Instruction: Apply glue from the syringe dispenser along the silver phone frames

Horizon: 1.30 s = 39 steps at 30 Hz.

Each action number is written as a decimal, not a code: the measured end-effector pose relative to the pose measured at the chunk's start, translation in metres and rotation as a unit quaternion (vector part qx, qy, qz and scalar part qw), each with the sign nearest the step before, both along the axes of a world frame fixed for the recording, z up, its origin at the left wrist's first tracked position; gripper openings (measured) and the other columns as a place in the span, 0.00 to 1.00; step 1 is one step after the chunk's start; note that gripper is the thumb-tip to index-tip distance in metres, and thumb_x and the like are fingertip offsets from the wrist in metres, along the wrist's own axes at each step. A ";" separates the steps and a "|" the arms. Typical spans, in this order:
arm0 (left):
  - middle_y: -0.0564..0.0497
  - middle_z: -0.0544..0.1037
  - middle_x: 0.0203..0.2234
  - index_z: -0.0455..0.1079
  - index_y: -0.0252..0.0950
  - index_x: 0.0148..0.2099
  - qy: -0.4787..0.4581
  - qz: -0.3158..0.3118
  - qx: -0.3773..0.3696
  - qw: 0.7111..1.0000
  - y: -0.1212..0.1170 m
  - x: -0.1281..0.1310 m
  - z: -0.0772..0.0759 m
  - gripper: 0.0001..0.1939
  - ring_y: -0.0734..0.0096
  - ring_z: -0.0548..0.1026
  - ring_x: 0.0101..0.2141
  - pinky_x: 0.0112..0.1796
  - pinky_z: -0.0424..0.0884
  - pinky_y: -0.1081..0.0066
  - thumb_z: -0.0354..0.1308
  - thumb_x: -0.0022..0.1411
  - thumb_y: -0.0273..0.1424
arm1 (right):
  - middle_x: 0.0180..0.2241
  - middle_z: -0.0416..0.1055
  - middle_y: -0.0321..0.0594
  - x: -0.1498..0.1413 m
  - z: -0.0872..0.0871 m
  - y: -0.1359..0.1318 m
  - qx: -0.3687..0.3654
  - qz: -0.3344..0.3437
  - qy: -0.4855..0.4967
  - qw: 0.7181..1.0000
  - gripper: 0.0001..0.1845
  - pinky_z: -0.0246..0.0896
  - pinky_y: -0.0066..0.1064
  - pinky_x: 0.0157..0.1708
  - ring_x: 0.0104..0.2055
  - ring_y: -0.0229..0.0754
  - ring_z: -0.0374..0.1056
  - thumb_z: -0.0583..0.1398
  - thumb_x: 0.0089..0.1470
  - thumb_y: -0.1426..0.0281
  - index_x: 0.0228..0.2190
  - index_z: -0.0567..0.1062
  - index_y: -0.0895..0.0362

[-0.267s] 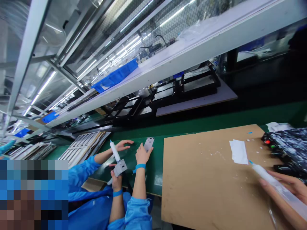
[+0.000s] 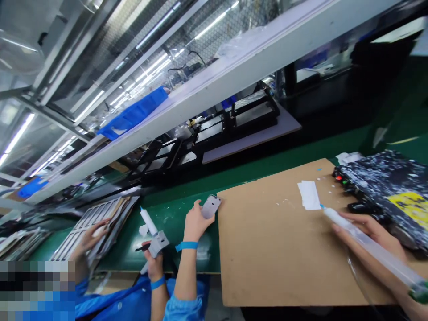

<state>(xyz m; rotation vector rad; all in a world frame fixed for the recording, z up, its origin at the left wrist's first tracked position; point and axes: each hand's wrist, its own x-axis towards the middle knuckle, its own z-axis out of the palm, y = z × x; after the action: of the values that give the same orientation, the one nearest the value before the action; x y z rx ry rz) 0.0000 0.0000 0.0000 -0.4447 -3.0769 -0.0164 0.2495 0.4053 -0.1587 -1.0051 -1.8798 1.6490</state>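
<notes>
My left hand (image 2: 195, 221), with a blue band at its wrist, grips a thin grey phone housing (image 2: 211, 207) by its lower part. The housing is tilted beside the left edge of a brown cardboard sheet (image 2: 267, 249). Over the right of that sheet, my right hand (image 2: 371, 236) is wrapped round a long, clear glue syringe (image 2: 364, 243) with a blue tip. This tip is by the lower right corner of a folded white paper (image 2: 309, 195); I cannot tell whether they touch. A thin tube hangs below the syringe.
A co-worker on the left holds another syringe (image 2: 149, 222) in a grey holder and reaches over stacked slotted trays (image 2: 83, 223). A speckled box (image 2: 388, 178) with red and green lights stands right. Overhead runs a white shelf (image 2: 214, 84) with a blue bin (image 2: 133, 113).
The view has swung right. My left hand has brought the phone housing closer to the cardboard's edge. A co-worker's hand has moved left onto the trays. My syringe tip stays by the paper.
</notes>
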 end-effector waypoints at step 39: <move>0.46 0.79 0.49 0.76 0.43 0.54 -0.163 -0.265 0.263 0.913 0.146 0.073 -0.113 0.30 0.50 0.78 0.51 0.56 0.76 0.50 0.76 0.63 0.58 | 0.26 0.79 0.37 -0.051 0.020 -0.029 -0.104 0.253 0.106 0.956 0.25 0.69 0.34 0.29 0.27 0.44 0.74 0.75 0.59 0.45 0.37 0.75 0.50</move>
<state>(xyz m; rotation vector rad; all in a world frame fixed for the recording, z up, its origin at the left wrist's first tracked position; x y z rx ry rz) 0.0731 0.1463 -0.1131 -1.3105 -2.9347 -0.9893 0.1986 0.3767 -0.1390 -0.4021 -1.9472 2.1801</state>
